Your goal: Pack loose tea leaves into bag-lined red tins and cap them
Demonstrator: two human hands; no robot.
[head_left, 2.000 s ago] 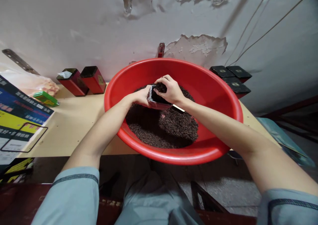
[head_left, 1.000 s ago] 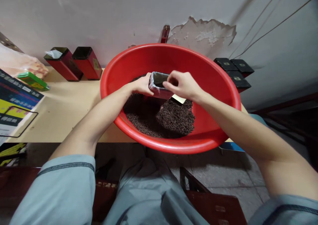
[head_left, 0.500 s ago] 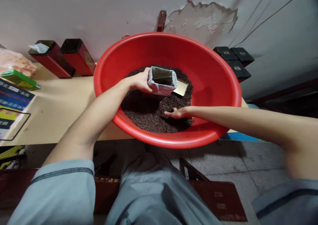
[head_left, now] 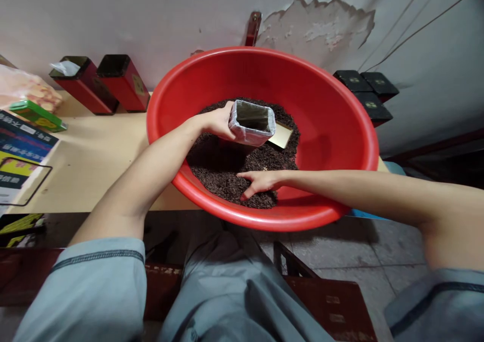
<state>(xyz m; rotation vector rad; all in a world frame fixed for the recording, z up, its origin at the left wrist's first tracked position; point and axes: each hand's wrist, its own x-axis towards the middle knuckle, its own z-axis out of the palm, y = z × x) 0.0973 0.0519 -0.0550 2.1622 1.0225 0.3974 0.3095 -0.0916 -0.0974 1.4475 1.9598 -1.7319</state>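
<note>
My left hand grips a rectangular tin by its left side. A clear plastic liner is folded over the tin's rim, and the part of the inside that shows looks bare. The tin is held above dark loose tea leaves in a big red plastic basin. Down at the leaves, my right hand has its thumb and a finger spread, fingertips touching the leaves. A pale gold rectangular lid or scoop lies on the leaves right of the tin.
Two open red tins stand left of the basin, one with plastic sticking out. Several black-lidded tins stand at right. A green box, a printed sheet and a plastic bag lie on the table's left end. A wall runs behind.
My right hand has moved left and slightly nearer to me across the leaves, turning so its thumb spreads downward. The left hand still holds the tin in nearly the same place.
</note>
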